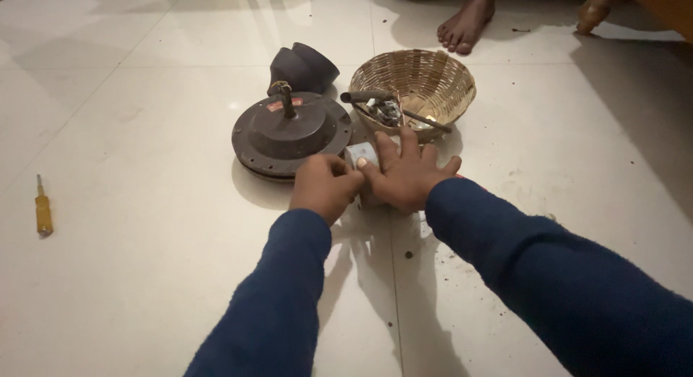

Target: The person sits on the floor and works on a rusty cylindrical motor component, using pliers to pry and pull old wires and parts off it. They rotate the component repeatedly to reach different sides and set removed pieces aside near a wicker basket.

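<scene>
Both hands meet over a small grey block (pixel 360 155) that sits on the floor (pixel 144 276) just ahead of the person. The left hand (pixel 325 186) is curled into a loose fist, its fingertips pressed against the block's near side; the right hand (pixel 406 176) lies spread and flat, thumb and forefinger touching the block's other side. Neither hand clearly wraps it, so the grip looks shallow, and the block could slip out and skid on the smooth tile.

Just beyond the left hand, almost touching its knuckles, sits a round dark motor housing (pixel 289 135) with an upright shaft (pixel 286 101); a sudden slip could knock the knuckles into its rim. Just past the right hand's fingertips stands a woven basket (pixel 426 77) of small metal parts, easily nudged and spilled. A yellow-handled screwdriver (pixel 43 212) lies well to the left, out of easy reach. Another person's bare foot (pixel 465 23) rests beyond the basket.
</scene>
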Demonstrator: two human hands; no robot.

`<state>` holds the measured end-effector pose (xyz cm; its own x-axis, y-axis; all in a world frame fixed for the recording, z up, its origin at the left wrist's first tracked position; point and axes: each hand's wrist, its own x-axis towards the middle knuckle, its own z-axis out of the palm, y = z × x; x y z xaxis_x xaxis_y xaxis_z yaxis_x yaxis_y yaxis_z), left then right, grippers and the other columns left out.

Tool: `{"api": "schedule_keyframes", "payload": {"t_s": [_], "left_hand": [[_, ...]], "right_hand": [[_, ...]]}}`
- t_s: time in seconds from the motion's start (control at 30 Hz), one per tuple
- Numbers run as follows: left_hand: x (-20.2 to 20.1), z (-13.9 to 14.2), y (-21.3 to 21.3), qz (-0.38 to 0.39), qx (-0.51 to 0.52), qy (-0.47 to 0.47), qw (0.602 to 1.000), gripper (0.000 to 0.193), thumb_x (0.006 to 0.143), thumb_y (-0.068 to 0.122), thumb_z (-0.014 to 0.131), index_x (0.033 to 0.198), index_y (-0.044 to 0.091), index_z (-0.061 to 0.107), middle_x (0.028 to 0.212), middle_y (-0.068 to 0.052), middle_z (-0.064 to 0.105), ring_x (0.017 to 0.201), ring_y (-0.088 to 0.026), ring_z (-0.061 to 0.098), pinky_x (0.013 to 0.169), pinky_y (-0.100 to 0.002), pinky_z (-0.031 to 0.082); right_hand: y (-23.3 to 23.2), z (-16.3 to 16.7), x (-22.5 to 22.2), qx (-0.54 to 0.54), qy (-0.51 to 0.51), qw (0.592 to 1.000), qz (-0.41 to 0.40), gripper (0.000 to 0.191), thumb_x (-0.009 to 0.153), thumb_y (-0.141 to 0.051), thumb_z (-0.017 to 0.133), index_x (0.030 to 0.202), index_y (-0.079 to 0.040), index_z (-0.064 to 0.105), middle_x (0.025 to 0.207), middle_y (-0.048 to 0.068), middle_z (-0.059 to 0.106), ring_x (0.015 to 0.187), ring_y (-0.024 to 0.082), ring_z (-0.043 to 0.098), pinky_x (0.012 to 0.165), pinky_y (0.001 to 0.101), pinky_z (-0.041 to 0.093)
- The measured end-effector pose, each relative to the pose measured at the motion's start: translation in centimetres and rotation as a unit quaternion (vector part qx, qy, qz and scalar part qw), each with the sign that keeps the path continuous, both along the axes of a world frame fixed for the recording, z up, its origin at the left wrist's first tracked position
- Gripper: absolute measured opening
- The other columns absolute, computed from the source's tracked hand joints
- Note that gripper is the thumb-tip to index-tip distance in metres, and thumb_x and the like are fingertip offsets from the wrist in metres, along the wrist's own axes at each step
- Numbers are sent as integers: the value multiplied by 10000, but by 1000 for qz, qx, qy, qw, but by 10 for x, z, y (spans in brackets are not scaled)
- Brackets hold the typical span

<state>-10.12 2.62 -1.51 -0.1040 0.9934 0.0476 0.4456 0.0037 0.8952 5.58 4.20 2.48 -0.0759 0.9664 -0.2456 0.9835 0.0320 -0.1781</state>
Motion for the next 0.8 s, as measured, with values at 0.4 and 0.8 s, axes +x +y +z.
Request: {"api": "schedule_keyframes", "payload": {"t_s": [0.4, 0.8], "left_hand": [[32, 39, 10, -114, 32, 321, 940, 694, 710, 292, 831, 1342, 155, 579, 1367, -131, 571, 1225, -400, 551, 1039, -484, 441], [49, 52, 1, -29, 92, 328, 940, 617, 611, 215, 952, 1134, 96, 647, 1192, -128, 673, 1121, -366, 646, 903, -484, 545]], "right_hand": [[-14, -22, 24, 181, 94, 979, -17, 677, 996, -620, 293, 1558, -242, 295, 1604, 147, 242, 1566, 379, 148, 1148, 802, 29], [-65, -48, 86, 21, -21, 983, -184, 660, 896, -632, 602, 1363, -169, 548, 1410, 162, 478, 1370, 378, 428, 1093, 646, 312]]}}
